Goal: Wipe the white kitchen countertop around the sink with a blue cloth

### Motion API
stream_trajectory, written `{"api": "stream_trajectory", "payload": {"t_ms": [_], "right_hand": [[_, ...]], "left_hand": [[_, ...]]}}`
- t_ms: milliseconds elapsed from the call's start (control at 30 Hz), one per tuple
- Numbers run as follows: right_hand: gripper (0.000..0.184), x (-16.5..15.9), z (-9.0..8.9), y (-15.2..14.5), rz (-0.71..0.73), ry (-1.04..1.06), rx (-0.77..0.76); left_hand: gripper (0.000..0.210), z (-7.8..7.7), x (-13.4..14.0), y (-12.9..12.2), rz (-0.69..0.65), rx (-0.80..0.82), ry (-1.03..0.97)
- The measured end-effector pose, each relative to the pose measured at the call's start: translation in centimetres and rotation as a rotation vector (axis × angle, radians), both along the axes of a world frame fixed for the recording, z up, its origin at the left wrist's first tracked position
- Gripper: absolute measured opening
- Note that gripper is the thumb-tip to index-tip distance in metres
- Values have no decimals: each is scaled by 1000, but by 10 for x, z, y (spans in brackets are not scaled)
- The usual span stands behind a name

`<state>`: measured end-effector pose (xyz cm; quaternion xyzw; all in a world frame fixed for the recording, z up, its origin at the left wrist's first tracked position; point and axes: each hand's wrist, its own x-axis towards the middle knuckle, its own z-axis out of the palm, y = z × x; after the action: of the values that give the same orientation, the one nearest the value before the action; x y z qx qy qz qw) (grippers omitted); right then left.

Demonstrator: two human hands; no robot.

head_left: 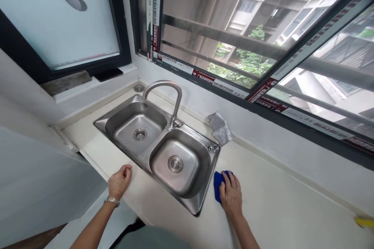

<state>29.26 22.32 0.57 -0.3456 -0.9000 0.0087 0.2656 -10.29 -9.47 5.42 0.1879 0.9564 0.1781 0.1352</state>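
Landmark: we take the double sink, steel, two basins side by side, set into the pale countertop.
Blue cloth: bunched on the countertop, just beside the sink's right end; its free part pokes out on the sink side of the fingers.
Right hand: palm down over the cloth, fingers bent and close together, thumb alongside, clasping it against the surface.
Hand to cloth: touching; the cloth lies under the fingertips and toward the sink. The part we see runs roughly front to back, along the sink's right edge; the hand covers the rest, so we cannot tell its full long axis.
Left hand: near the sink's front edge, fingers folded in; we see nothing in it. A bracelet rings its wrist.
Nearer hand: the right; the left is well apart, across the sink's front corner.
Faucet: behind the sink's divider, spout arched over the left basin.
Silvery wrap: crumpled at the sink's back right corner.
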Motion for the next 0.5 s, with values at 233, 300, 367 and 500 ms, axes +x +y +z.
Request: {"api": "stream_trajectory", "payload": {"t_ms": [233, 300, 367, 500], "right_hand": [[46, -44, 7, 45, -381, -47, 2], [46, -54, 11, 63, -450, -80, -27], [47, -63, 13, 81, -494, -89, -45], [47, -79, 11, 117, -581, -103, -84]], "left_hand": [[30, 4, 0, 3, 43, -6, -21], [30, 3, -1, 3, 54, -7, -30], [31, 3, -2, 3, 65, -7, -40], [31, 3, -2, 3, 85, 2, -57]]}}
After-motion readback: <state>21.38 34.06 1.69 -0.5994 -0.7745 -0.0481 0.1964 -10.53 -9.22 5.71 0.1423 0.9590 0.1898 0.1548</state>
